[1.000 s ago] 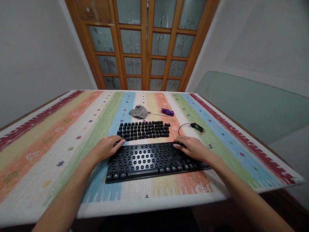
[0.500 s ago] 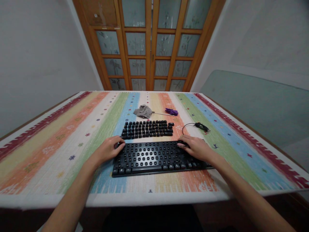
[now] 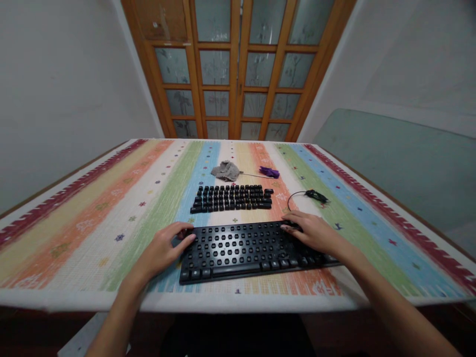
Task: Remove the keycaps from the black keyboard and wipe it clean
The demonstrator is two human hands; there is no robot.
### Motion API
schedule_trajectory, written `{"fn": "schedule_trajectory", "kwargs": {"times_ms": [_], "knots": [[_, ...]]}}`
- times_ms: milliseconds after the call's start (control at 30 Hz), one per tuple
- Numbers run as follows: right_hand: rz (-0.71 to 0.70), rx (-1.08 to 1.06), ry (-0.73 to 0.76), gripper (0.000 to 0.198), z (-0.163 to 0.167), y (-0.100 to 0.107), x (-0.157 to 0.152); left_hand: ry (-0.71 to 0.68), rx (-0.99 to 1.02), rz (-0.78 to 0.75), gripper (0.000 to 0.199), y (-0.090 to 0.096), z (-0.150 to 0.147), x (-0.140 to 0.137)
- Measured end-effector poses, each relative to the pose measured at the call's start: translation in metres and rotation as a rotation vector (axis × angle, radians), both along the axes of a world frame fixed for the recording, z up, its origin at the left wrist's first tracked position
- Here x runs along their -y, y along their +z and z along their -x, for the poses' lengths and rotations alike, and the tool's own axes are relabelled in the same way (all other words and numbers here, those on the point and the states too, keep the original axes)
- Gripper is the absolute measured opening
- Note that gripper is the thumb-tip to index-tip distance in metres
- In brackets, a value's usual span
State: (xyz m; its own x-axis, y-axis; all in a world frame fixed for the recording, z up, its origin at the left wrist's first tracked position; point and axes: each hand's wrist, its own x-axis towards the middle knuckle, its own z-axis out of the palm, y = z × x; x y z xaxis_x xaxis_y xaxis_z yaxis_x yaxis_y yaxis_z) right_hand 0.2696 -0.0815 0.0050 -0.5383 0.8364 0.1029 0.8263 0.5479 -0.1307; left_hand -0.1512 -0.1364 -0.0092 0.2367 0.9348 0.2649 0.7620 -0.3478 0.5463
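Note:
A black computer keyboard [image 3: 230, 246] lies on the striped tablecloth before me, slightly tilted. Most of its keys are stripped to bare sockets; the spacebar and the rest of the front row still carry caps. My left hand [image 3: 163, 248] grips its far left corner, thumb on top and fingers round the edge. Over the right part lies my right hand [image 3: 312, 231], fingers curled on the far edge and hiding the keys there. Just beyond the keyboard, loose black keycaps [image 3: 232, 198] are laid out in rows.
Farther back are a crumpled grey cloth [image 3: 225, 171], a thin metal rod [image 3: 256, 175] and a purple bundle [image 3: 269, 172]. A coiled black cable [image 3: 316, 196] lies at the right. The table's front edge [image 3: 230, 305] is close to me.
Both hands have drawn the keyboard toward me, widening the gap to the keycap rows. It is turned slightly more. The view has shifted a little.

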Motion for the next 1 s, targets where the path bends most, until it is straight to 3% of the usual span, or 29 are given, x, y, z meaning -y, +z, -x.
{"fn": "schedule_trajectory", "kwargs": {"times_ms": [100,233,333,533,667,767,867,1000], "knots": [[-0.024,-0.042,-0.022,0.031,0.0,0.003,0.001,0.012,0.016,0.019,0.055,-0.007,0.003,0.019],[-0.03,-0.206,0.018,0.032,0.014,0.018,0.011,-0.092,-0.006,0.041,0.092,-0.015,0.008,0.036],[0.027,-0.327,0.151,0.033,0.038,0.033,0.023,-0.121,-0.012,0.049,0.099,-0.019,0.008,0.04],[0.057,-0.458,0.338,0.034,0.103,0.05,0.044,-0.136,0.043,0.027,0.094,-0.018,0.003,0.039],[0.293,-0.576,0.511,0.022,0.144,0.05,0.049,-0.136,0.057,0.008,0.09,-0.017,0.001,0.042],[0.353,-0.603,0.556,0.018,0.168,0.046,0.049,-0.145,0.069,-0.057,0.074,-0.015,0.001,0.047],[0.298,-0.581,0.619,0.019,0.183,0.041,0.049,-0.142,0.107,-0.114,0.042,-0.012,0.003,0.053],[0.085,-0.526,0.653,0.025,0.189,0.036,0.046,-0.163,0.161,-0.128,0.013,-0.011,0.006,0.056]]}}
